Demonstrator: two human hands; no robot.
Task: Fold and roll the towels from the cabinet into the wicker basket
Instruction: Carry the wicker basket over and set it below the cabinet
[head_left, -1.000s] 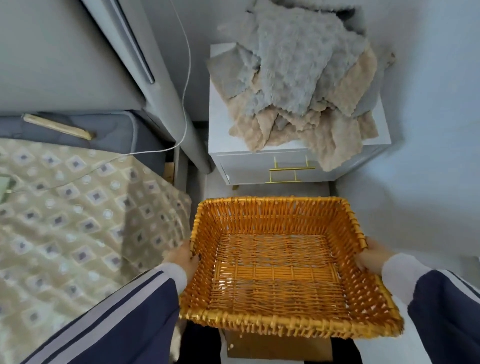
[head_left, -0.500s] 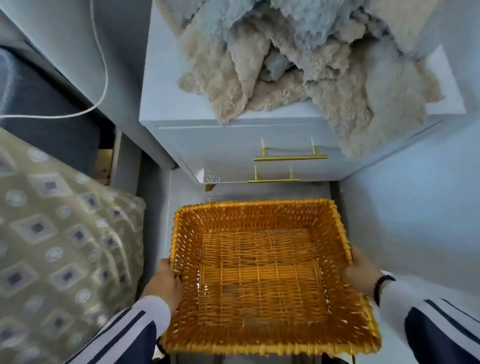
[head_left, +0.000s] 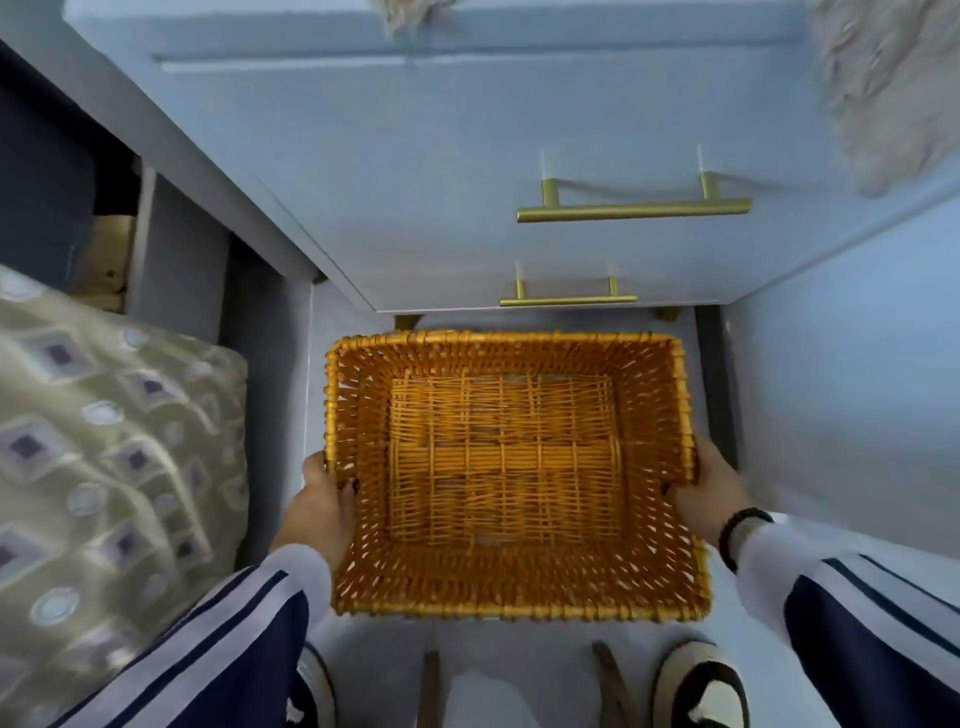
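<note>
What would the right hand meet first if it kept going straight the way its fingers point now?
The right hand, gripping the wicker basket rim, points ahead toward the cabinet. Its lower front, near the dark leg, would probably come first, though depth is unclear from above.

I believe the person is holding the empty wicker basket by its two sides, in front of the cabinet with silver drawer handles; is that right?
Not quite: the drawer handles are brass or gold-coloured, not silver, as the head view shows. The rest holds: the left hand and right hand grip the two sides of the empty wicker basket in front of the cabinet.
</note>
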